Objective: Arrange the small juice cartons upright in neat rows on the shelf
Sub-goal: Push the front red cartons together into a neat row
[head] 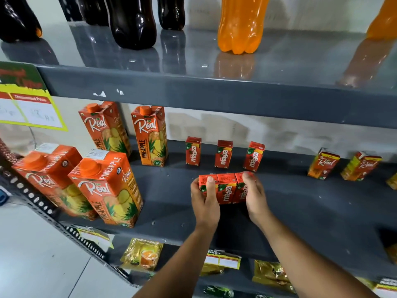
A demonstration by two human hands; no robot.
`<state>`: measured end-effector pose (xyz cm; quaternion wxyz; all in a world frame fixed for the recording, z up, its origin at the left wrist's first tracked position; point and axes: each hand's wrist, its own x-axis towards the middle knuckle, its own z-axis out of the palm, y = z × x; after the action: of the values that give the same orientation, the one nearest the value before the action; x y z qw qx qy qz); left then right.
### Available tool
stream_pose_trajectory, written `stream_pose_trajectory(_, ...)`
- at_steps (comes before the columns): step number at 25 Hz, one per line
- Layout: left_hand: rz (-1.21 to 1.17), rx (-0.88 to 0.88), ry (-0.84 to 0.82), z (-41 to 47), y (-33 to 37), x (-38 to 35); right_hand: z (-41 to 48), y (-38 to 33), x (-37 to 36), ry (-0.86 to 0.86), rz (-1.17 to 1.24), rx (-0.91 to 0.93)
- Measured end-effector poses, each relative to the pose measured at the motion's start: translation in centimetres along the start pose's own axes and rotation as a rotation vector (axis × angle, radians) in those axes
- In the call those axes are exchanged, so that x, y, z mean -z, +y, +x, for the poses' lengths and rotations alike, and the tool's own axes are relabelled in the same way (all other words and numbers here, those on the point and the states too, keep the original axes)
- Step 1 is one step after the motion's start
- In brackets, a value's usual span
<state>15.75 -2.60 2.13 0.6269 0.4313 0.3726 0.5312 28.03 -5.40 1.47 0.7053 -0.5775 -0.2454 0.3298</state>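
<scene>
Three small red Maaza juice cartons (227, 189) stand pressed side by side in the middle of the grey shelf (311, 207). My left hand (205, 201) clasps the left end of this row, thumb on the front. Around the right end curls my right hand (255, 196). Behind them three more Maaza cartons stand upright and spaced apart: one at the left (193, 151), one in the middle (224, 154), one at the right (254, 156). Two small Real cartons (323, 164) (361, 166) stand farther right.
Tall Real pineapple cartons (107, 190) fill the shelf's left part, two in front and two behind (151, 136). The upper shelf (214, 91) carries dark bottles (134, 22) and orange bottles (241, 24). Yellow packets (141, 253) lie on the shelf below.
</scene>
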Motion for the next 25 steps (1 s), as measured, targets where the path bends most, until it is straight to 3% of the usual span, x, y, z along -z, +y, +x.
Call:
stream_pose_trajectory(9, 0.047, 0.111, -0.167, -0.8, 1.7, 2.2, -5.1, 0.3, 0.0, 0.06, 0.011, 0.057)
stream_pose_trajectory(13, 0.044, 0.186, -0.241, -3.8, 2.3, 4.9, -9.6, 0.8, 0.3, 0.005, 0.044, 0.12)
stream_pose_trajectory(25, 0.111, 0.21, -0.312, -5.8, 3.1, 6.8, -12.2, 0.1, -0.7, 0.067, -0.061, 0.045)
